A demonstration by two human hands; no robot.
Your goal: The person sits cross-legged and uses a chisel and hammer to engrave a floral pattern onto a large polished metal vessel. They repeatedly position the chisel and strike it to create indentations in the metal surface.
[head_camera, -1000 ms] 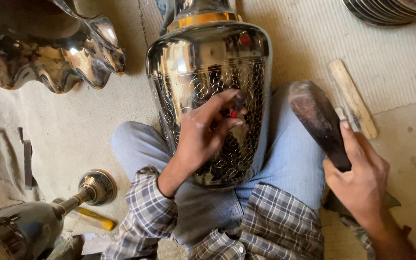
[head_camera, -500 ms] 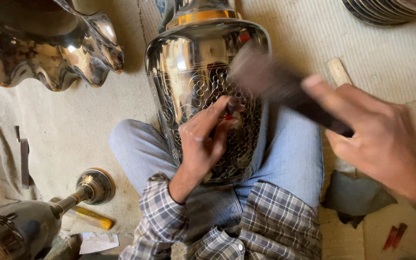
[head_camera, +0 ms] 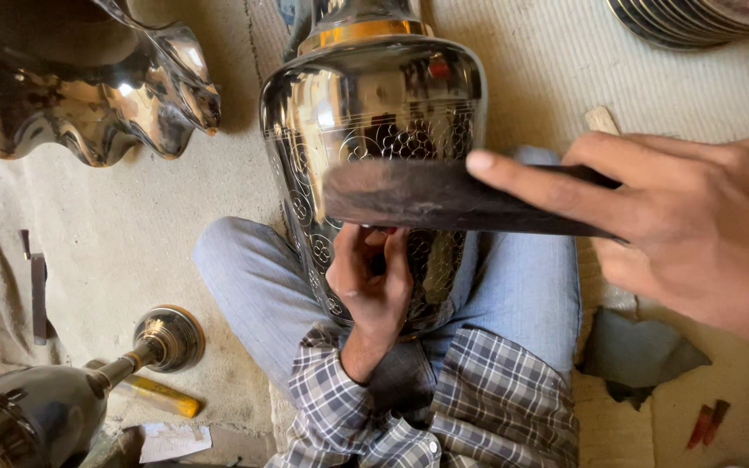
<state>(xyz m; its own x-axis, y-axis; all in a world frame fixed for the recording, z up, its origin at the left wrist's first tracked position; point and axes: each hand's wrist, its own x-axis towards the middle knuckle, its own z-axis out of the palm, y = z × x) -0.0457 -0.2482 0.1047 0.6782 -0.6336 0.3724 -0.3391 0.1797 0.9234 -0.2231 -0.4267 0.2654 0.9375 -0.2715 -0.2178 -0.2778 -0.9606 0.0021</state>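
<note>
A large shiny metal vase (head_camera: 366, 113) with engraved flower patterns lies between my knees, its neck pointing away. My left hand (head_camera: 373, 277) rests on the engraved belly, fingers closed around a small tool with a red part; the tool is mostly hidden. My right hand (head_camera: 695, 225) grips a dark wooden mallet (head_camera: 444, 195), held level above my left hand and across the vase, index finger stretched along its handle.
A wavy-rimmed shiny metal bowl (head_camera: 88, 95) sits at the back left. Another metal vessel (head_camera: 45, 407) lies at the front left beside a yellow-handled tool (head_camera: 162, 394). Stacked plates (head_camera: 695, 17) are at the back right. A wooden stick (head_camera: 602, 120) and dark scraps (head_camera: 643, 355) lie to the right.
My right hand swung the mallet from the right side of my leg up and leftward, now over my left hand. My left hand stayed on the vase.
</note>
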